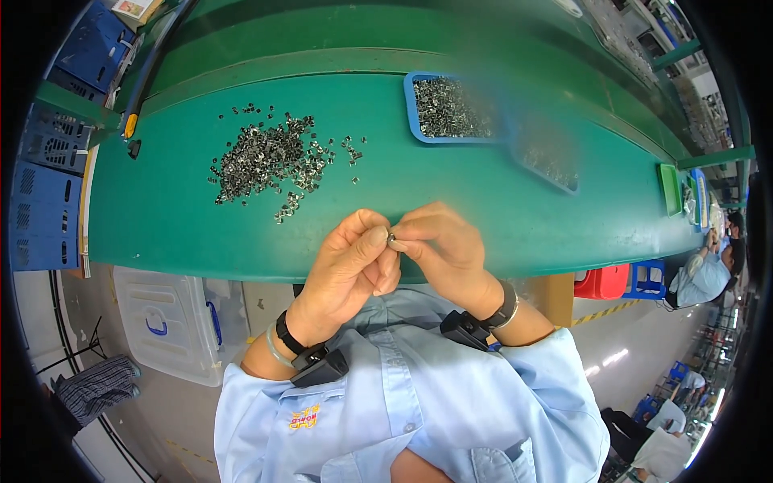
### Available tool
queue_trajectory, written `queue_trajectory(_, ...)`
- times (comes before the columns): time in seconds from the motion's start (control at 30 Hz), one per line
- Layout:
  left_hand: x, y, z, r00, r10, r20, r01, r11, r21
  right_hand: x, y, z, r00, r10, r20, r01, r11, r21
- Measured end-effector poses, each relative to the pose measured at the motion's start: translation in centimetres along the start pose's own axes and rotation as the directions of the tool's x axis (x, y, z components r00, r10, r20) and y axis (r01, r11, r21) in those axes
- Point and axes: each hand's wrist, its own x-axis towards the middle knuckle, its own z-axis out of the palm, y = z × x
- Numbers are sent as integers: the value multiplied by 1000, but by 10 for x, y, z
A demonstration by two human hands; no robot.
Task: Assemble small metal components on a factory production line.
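Note:
Close together over the near edge of the green table, my two hands meet at the fingertips. Between them is a small dark metal part, mostly covered by the fingers. My left hand is closed, thumb and forefinger pinched on one side of the part. My right hand pinches it from the other side. Beyond them to the left lies a loose pile of small black and silver metal parts. A blue tray full of similar small parts sits at the back, right of the middle.
A second tray, blurred, stands right of the blue one. At the table's right end is a green tray. Blue crates stack up at the left, and a clear lidded box is below. Another person sits far right.

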Motion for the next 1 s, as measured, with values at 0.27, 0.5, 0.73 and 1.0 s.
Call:
queue_trajectory(0.27,1,8,-1,999,-9,-46,20,970,242,-3,6,-2,997,-74,16,76,992,-104)
queue_trajectory(0.5,1,2,-1,1000,3,-26,0,995,101,0,3,-4,1000,0,31,2,998,-59)
queue_trajectory(0.73,5,5,1,998,-12,-65,29,961,274,2,7,-7,999,-29,42,34,993,-110)
queue_trajectory(1.0,3,7,-21,992,12,-127,17,974,228,60,27,-69,998,-40,-57,1,831,-557)
